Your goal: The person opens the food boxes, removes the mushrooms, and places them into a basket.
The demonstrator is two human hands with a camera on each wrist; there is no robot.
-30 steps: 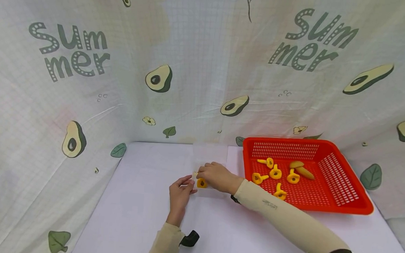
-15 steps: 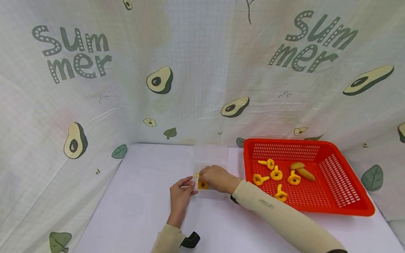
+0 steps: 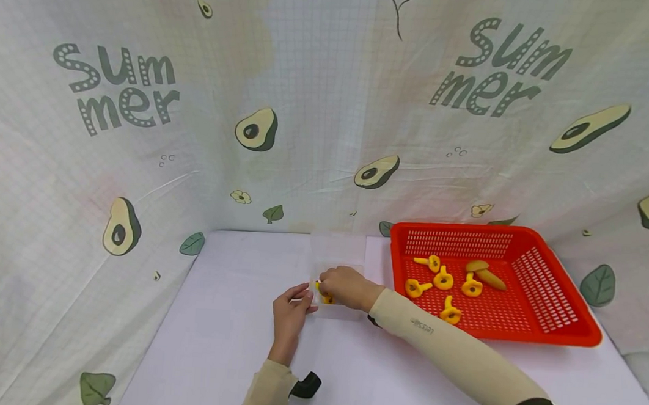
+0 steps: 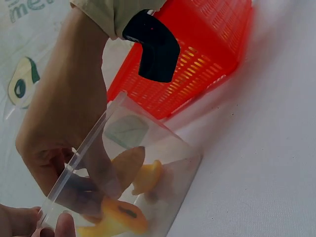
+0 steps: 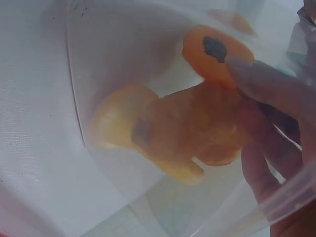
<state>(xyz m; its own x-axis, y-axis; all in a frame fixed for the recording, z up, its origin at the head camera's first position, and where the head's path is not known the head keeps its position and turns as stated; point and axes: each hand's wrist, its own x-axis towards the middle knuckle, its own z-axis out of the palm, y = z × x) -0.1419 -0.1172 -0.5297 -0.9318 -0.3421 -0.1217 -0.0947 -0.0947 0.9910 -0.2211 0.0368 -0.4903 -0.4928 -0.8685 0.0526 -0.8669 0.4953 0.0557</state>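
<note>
A clear plastic box [image 3: 346, 312] stands on the table in front of me. My left hand [image 3: 290, 317] pinches its left rim, fingertips on either side of the wall in the left wrist view. Reaching inside is my right hand [image 3: 347, 287], its thumb and fingers pinching a yellow toy mushroom [image 5: 213, 52] with a dark spot on its cap. Through the wall, the right wrist view shows another yellow mushroom [image 5: 121, 116] and a brown mushroom [image 5: 192, 123] lying in the box. In the head view, the right hand hides most of the contents.
A red plastic basket [image 3: 538, 330] stands to the right, under and beyond the right forearm. In it lie several yellow mushrooms [image 3: 443, 278] and a brown mushroom [image 3: 486, 274]. A printed cloth [image 3: 304, 177] hangs behind the white table [image 3: 213, 331].
Inside the box the right hand has shifted slightly, and the spotted yellow mushroom has tilted and is more covered by the fingers. The left hand stays at the rim.
</note>
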